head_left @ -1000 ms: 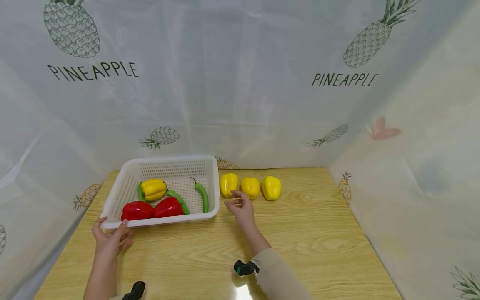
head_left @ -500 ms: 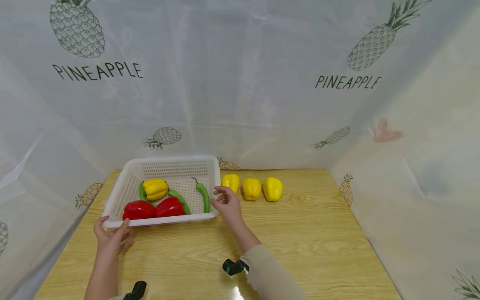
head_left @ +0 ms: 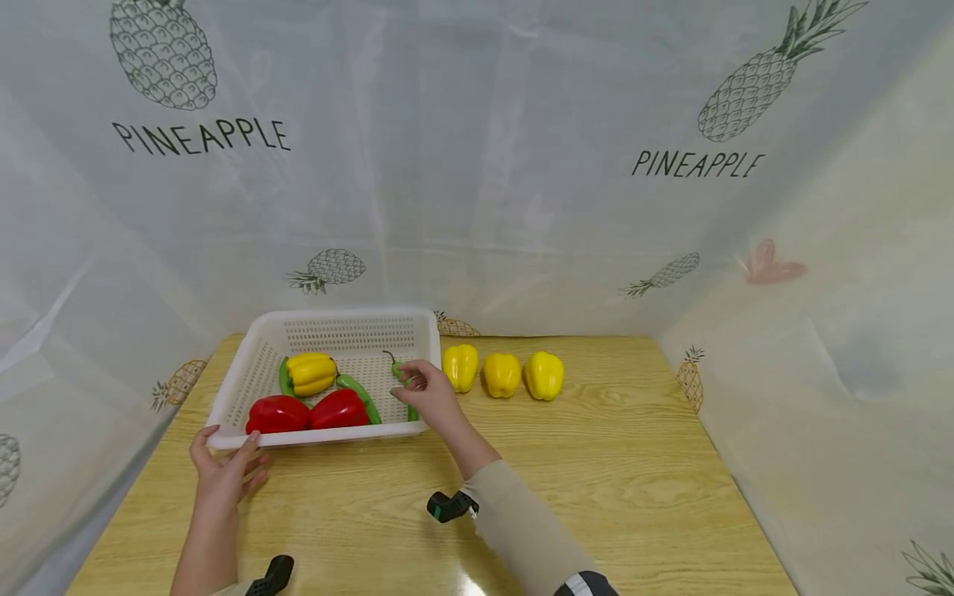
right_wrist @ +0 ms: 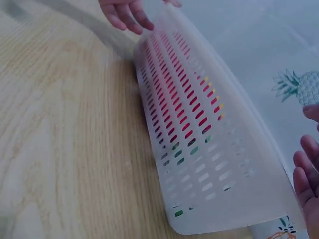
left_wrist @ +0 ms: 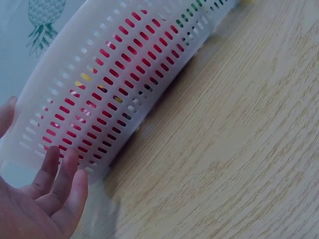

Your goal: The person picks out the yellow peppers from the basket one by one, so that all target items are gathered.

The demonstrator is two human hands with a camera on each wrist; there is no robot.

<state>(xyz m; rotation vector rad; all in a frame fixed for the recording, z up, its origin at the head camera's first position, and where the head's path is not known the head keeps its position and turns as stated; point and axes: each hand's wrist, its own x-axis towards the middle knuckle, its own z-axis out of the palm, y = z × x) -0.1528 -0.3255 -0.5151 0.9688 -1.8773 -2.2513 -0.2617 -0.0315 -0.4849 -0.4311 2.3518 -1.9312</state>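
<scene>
A white plastic basket (head_left: 320, 439) stands on the table. Inside lie two red bell peppers (head_left: 277, 415), a yellow bell pepper (head_left: 310, 374) and green chili peppers (head_left: 361, 396). My left hand (head_left: 221, 480) holds the basket's front left corner, with fingertips on the rim and other fingers by the slotted front wall (left_wrist: 119, 79). My right hand (head_left: 436, 402) hovers over the basket's right side, fingers loosely bent. Below it lies a long green chili (head_left: 412, 411), its middle hidden by the hand. In the right wrist view nothing is seen between the right fingers (right_wrist: 306, 172).
Three yellow bell peppers (head_left: 503, 375) stand in a row just right of the basket. The wooden table (head_left: 611, 480) reaches back to a pineapple-print sheet (head_left: 492, 207), which also hangs along both sides.
My right hand has moved left, from in front of the yellow bell peppers, across the basket's right rim to above the green chili. The left hand stays at the basket's corner.
</scene>
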